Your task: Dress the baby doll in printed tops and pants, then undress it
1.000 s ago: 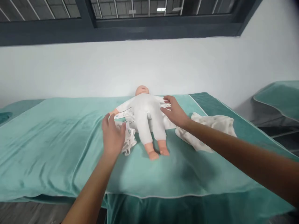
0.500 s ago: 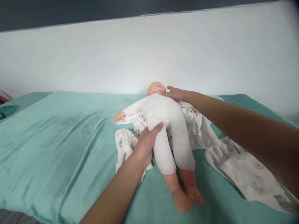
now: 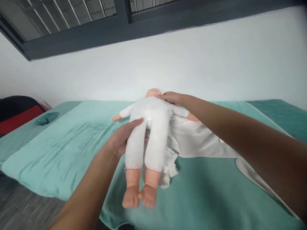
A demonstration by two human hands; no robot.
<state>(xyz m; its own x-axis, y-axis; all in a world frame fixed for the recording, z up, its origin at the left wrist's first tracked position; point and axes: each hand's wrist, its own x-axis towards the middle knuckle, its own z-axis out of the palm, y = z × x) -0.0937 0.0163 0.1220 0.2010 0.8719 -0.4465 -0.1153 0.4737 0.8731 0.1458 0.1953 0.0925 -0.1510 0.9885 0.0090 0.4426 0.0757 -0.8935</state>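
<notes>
A baby doll (image 3: pixel 153 111) with a white cloth body and bare plastic feet is face up in my hands, its feet pointing towards me. My left hand (image 3: pixel 123 135) is closed around the thigh on the left, thumb on top and fingers underneath. At the neck and shoulder, my right hand (image 3: pixel 174 97) holds the doll's upper body, with part of the fingers hidden behind it. Beneath and to the right of the doll lies a spread white baby garment (image 3: pixel 192 137). A crumpled printed baby garment (image 3: pixel 169 164) shows beside its lower legs.
Everything rests on a bed with a teal sheet (image 3: pixel 55 150). Another pale cloth (image 3: pixel 251 174) lies partly behind my right forearm. A white wall (image 3: pixel 216 64) and a dark window frame (image 3: pixel 72 43) rise behind. A black and red object (image 3: pixel 21 115) is at the far left.
The doll has moved left across the garments and turned straighter, its feet swinging left. Both hands have kept their hold. The view has tilted up, showing the window.
</notes>
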